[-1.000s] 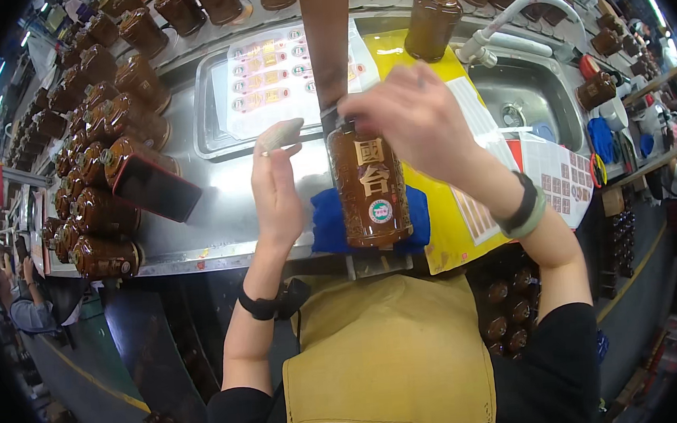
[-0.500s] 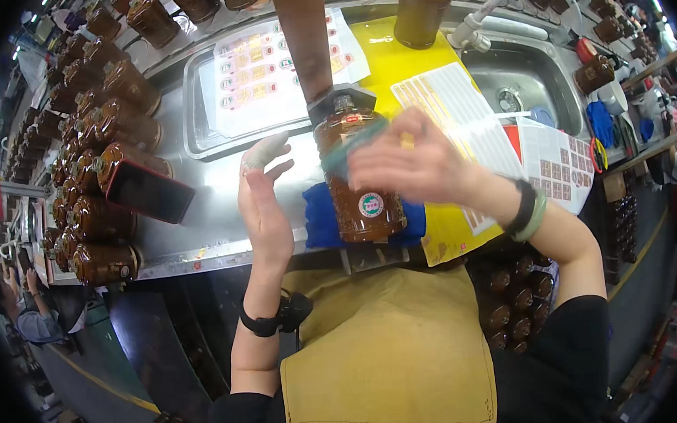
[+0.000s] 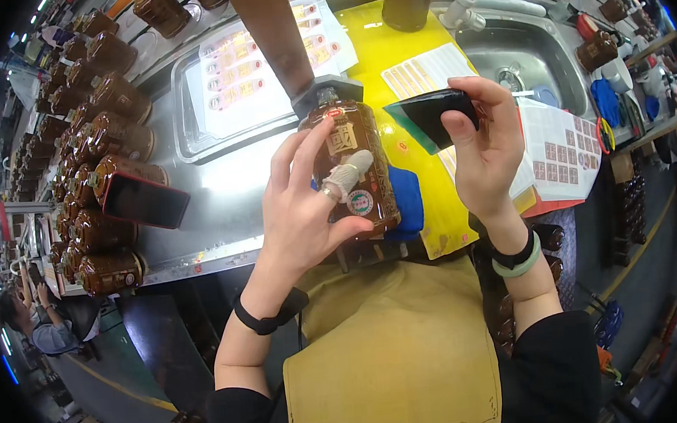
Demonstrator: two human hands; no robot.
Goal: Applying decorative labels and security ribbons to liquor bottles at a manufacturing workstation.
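A brown glass bottle (image 3: 379, 188) lies on its back before me on a blue cloth (image 3: 408, 206), its neck against a dark bracket (image 3: 321, 89) at the foot of a brown post. A gold label and a round green-and-white sticker show on its upper side. My left hand (image 3: 295, 211) is spread over the bottle, with a whitish finger cot on one finger resting on the glass near the label. To the right of the bottle, my right hand (image 3: 497, 151) grips a black-and-green scraper (image 3: 433, 116) between thumb and fingers, held above the yellow sheet.
Label sheets (image 3: 234, 80) lie in a metal tray (image 3: 182, 120). Left of it, a phone (image 3: 145, 200) leans against rows of brown bottles (image 3: 109, 273). A yellow sheet (image 3: 435, 232) covers the right side, beside a sink (image 3: 533, 57) with a white faucet (image 3: 462, 11). Another person (image 3: 50, 333) sits far left.
My right hand has moved off the bottle to the right, carrying the scraper. My left hand has come from beside the bottle onto its upper side.
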